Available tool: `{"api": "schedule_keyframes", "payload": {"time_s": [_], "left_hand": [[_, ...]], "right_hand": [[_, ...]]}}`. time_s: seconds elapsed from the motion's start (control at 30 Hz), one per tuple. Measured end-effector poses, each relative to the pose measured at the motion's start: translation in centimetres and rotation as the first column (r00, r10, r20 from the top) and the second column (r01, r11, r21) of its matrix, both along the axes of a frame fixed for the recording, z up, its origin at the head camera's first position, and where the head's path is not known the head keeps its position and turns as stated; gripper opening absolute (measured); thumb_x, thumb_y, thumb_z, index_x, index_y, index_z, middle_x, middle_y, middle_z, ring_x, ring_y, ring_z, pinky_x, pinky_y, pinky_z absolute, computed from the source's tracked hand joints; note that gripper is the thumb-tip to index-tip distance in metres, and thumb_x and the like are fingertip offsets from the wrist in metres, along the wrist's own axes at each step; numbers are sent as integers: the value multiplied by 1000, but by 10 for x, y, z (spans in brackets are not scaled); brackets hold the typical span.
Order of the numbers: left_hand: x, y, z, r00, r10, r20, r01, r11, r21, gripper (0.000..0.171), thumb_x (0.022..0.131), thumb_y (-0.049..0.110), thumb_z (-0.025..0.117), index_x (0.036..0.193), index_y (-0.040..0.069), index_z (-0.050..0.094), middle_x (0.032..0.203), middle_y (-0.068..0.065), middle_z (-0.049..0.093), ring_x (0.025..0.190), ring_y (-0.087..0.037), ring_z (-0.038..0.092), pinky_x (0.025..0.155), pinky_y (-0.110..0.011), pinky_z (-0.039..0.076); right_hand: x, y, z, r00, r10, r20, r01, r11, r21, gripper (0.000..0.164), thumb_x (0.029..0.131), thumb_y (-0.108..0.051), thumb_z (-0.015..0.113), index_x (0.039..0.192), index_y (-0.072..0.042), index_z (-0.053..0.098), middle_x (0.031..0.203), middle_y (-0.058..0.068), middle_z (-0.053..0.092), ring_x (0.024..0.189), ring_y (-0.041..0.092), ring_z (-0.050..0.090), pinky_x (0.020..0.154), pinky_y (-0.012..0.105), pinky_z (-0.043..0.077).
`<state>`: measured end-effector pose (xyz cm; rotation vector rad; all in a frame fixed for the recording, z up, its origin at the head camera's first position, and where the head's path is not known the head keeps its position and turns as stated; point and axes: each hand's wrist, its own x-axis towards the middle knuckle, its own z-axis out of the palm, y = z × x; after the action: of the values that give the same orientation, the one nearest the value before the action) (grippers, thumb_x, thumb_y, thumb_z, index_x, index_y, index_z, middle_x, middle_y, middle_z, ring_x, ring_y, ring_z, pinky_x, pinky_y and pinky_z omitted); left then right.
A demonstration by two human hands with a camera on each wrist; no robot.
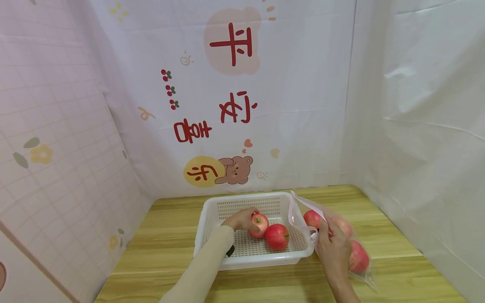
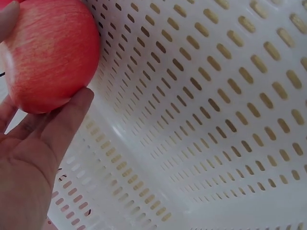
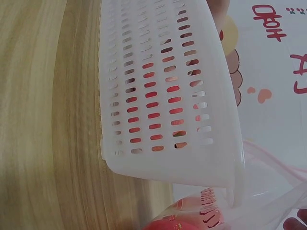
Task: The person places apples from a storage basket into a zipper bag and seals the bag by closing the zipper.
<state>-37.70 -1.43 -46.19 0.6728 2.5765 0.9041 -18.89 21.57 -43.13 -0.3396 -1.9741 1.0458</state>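
Note:
In the head view, my left hand (image 1: pixel 239 219) reaches into a white plastic basket (image 1: pixel 261 261) and grips a red apple (image 1: pixel 259 226). The left wrist view shows that apple (image 2: pixel 55 55) close up, with fingers (image 2: pixel 67 117) curled under it. Beside it in the basket sits a second red apple (image 1: pixel 277 237). My right hand (image 1: pixel 335 248) pinches the pink-edged mouth of a clear plastic bag (image 1: pixel 368 275) at the basket's right end. Several apples lie inside the bag, one of them (image 1: pixel 358 256) near its bottom. My right hand is not discernible in the right wrist view.
Everything stands on a wood-grain table (image 1: pixel 163 235). White printed cloth (image 1: pixel 303 105) hangs behind it and along both sides. In the right wrist view, the basket's slotted end wall (image 3: pixel 163 167) is close, with the bag (image 3: pixel 259 206) next to its corner.

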Motion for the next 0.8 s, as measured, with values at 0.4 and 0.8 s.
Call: {"api": "schedule_keyframes", "payload": {"time_s": [0.4,0.8], "left_hand": [[5,-9,14,998,30,-58,-31,999,-21,61,73,20,84,126,9,58,107,-1,62,96,-20,55,83,-41,50],[16,-21,40,995,64,-71,-63,998,12,59,79,29,79,129,8,54,110,-3,60,95,-20,54,80,-38,49]], "right_hand": [[-1,-1,0,1000,-9,-5,9,1000,8,29,99,-15,55,122,-3,70,103,22,71,80,35,67,66,52,52],[-2,-2,0,1000,-23,0,23,1000,8,30,99,-16,56,122,-3,70,98,22,72,73,31,64,61,45,49]]}}
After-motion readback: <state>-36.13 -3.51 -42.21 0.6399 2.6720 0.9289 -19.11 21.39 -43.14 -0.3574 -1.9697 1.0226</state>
